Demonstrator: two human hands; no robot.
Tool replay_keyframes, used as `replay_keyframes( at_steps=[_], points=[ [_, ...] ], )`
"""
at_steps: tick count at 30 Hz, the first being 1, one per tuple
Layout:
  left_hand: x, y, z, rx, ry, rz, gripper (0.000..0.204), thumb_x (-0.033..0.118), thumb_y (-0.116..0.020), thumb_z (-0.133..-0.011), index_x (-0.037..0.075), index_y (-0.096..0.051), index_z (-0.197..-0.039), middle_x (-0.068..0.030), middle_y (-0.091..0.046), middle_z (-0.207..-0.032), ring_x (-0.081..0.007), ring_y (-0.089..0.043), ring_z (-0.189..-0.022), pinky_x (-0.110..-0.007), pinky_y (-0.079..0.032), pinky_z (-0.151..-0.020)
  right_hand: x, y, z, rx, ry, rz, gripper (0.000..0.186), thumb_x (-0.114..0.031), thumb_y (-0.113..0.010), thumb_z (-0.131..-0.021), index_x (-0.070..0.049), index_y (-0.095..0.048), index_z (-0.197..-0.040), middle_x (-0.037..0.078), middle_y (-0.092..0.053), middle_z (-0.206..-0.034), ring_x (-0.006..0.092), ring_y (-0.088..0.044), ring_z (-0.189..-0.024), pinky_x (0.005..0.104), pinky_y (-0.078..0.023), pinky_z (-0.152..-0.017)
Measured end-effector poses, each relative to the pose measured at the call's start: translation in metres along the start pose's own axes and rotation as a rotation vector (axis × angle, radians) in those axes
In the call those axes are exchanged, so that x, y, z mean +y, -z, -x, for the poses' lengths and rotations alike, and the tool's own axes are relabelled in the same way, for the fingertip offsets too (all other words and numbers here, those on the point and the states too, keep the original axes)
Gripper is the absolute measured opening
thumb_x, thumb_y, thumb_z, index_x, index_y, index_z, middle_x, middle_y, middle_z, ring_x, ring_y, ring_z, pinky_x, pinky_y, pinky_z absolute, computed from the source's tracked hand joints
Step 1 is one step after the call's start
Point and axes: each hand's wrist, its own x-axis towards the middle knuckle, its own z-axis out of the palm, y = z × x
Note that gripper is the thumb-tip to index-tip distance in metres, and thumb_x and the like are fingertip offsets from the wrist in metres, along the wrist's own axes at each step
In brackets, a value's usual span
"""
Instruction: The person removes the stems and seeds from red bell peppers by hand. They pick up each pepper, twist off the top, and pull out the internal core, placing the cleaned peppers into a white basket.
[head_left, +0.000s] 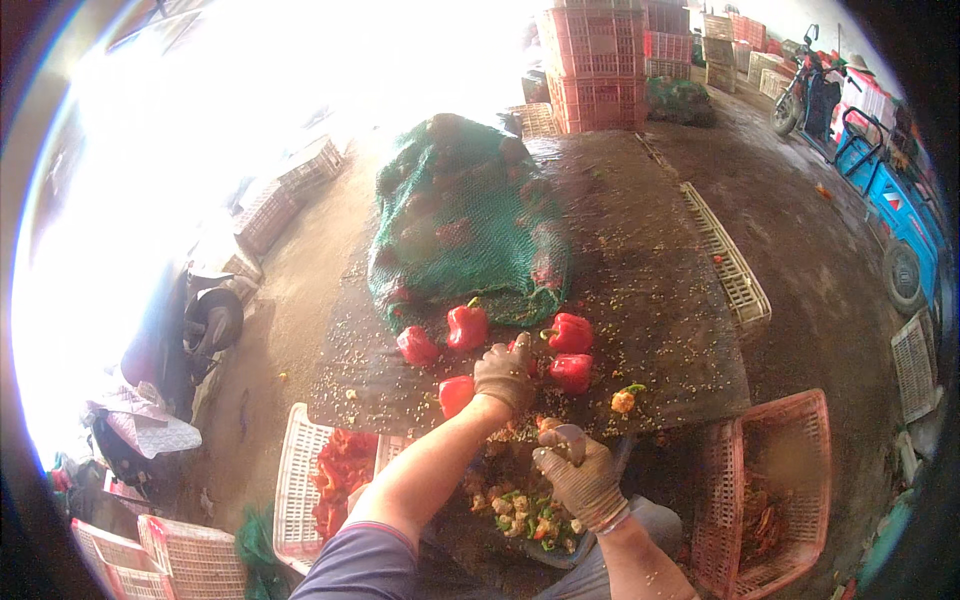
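My left hand (pixel 503 378), in a work glove, is closed round a red bell pepper (pixel 531 366) that it mostly hides. Beside it on the dark table lie more red bell peppers: one (pixel 456 396) against the wrist side, two (pixel 467 326) (pixel 417 346) farther left, two (pixel 571 332) (pixel 570 373) to the right. Over the table's near edge my right hand (pixel 583 484), also gloved, is closed, with a greyish curved piece showing at its fingers that I cannot make out. Below is a container of pepper cores (pixel 530 520). A loose core (pixel 624 401) lies at the right.
A green mesh sack (pixel 455 225) of peppers sits on the seed-strewn table (pixel 660 350). Crates with red pepper pieces stand at left (pixel 296 480) and right (pixel 716 500). Behind are stacked red crates (pixel 598 100); a blue cart (pixel 885 190) stands far right, a scooter (pixel 190 330) left.
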Motion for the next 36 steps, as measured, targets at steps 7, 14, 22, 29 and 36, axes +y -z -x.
replay_keyframes(
  at_steps=[7,14,22,29,36],
  points=[
    [-0.016,0.008,-0.029,-0.035,0.010,0.106,0.064,0.029,-0.074,-0.086,0.015,-0.045,-0.141,-0.0207,-0.067,-0.112,-0.0371,-0.071,-0.101,-0.047,-0.058,-0.083,0.000,-0.007,-0.003,-0.052,-0.065,0.012,0.029,-0.017,-0.075,-0.089,-0.004,-0.069,-0.115,0.004,-0.074,-0.096,0.0131,-0.067,-0.086,0.0303,-0.054,-0.080],
    [-0.078,0.042,0.040,0.023,0.061,1.443,0.059,0.033,-0.077,-0.091,0.006,-0.050,-0.136,-0.0071,-0.067,-0.111,-0.0173,-0.065,-0.099,-0.035,-0.056,-0.083,-0.013,0.001,-0.005,-0.004,-0.018,0.143,0.032,-0.016,-0.071,-0.091,-0.003,-0.068,-0.119,0.008,-0.075,-0.097,0.0141,-0.068,-0.088,0.0313,-0.054,-0.080],
    [-0.070,0.034,0.123,0.224,-0.149,1.264,0.075,0.041,-0.082,-0.085,0.005,-0.046,-0.139,-0.0112,-0.060,-0.128,-0.0211,-0.059,-0.117,-0.037,-0.048,-0.103,0.009,-0.013,-0.007,-0.030,-0.019,0.150,0.028,-0.021,-0.071,-0.092,-0.004,-0.068,-0.114,0.014,-0.074,-0.095,0.0242,-0.072,-0.086,0.0349,-0.055,-0.078],
    [-0.030,0.037,0.132,0.332,-0.350,1.200,0.086,0.038,-0.090,-0.075,-0.001,-0.045,-0.136,-0.0205,-0.065,-0.120,-0.0386,-0.064,-0.108,-0.045,-0.050,-0.094,0.022,-0.022,-0.014,-0.006,0.026,0.332,0.032,-0.026,-0.072,-0.092,-0.007,-0.068,-0.117,0.018,-0.073,-0.103,0.0367,-0.072,-0.095,0.0408,-0.056,-0.080],
    [-0.032,0.037,0.141,0.420,-0.408,0.690,0.098,0.043,-0.091,-0.073,-0.003,-0.038,-0.141,-0.0200,-0.054,-0.130,-0.0352,-0.057,-0.117,-0.045,-0.044,-0.103,0.032,-0.027,-0.020,0.015,0.164,0.404,0.028,-0.025,-0.075,-0.086,-0.008,-0.068,-0.107,0.015,-0.070,-0.100,0.0353,-0.071,-0.093,0.0416,-0.056,-0.082]
  ],
)
